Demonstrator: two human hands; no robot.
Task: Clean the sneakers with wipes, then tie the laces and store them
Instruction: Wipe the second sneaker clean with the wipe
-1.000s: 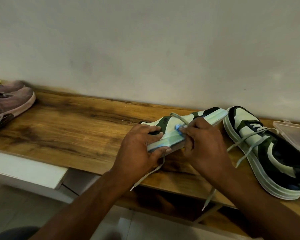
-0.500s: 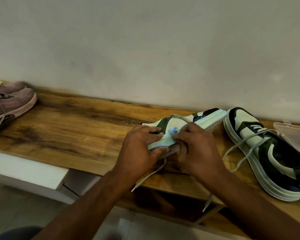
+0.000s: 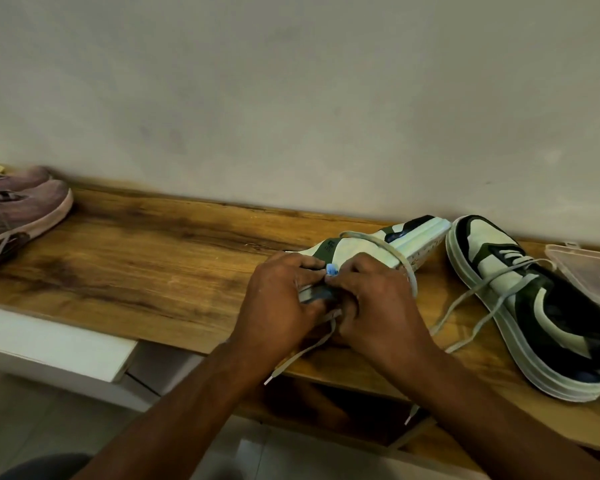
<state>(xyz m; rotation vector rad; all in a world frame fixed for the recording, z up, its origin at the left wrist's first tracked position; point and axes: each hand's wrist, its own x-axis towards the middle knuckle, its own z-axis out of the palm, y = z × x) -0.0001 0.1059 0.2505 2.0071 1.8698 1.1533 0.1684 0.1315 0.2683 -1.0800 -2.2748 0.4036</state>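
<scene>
Sneaker (image 3: 378, 245) tipped on its side on the wooden worktop (image 3: 153, 258), cream with green and black panels, thick pale sole, laces loose. Left hand (image 3: 281, 303) grips its near end; right hand (image 3: 378, 306) pinches a small blue wipe (image 3: 331, 270) against it.

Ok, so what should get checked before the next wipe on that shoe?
1. Left hand holds the tilted sneaker steady: ok, fingers curl round its sole end.
2. Right hand has the wipe: ok, a small blue bit shows at its fingertips.
3. Wipe is clean enough: cannot tell, most of it is hidden.
4. Loose lace is clear of the rubbing spot: not ok, it loops over the sole beside the right hand.
5. Other sneaker sits safely on the wooden shelf: ok, it lies flat, though its laces are untied.
6. Sole is clean: not ok, dark specks show further along it.
</scene>
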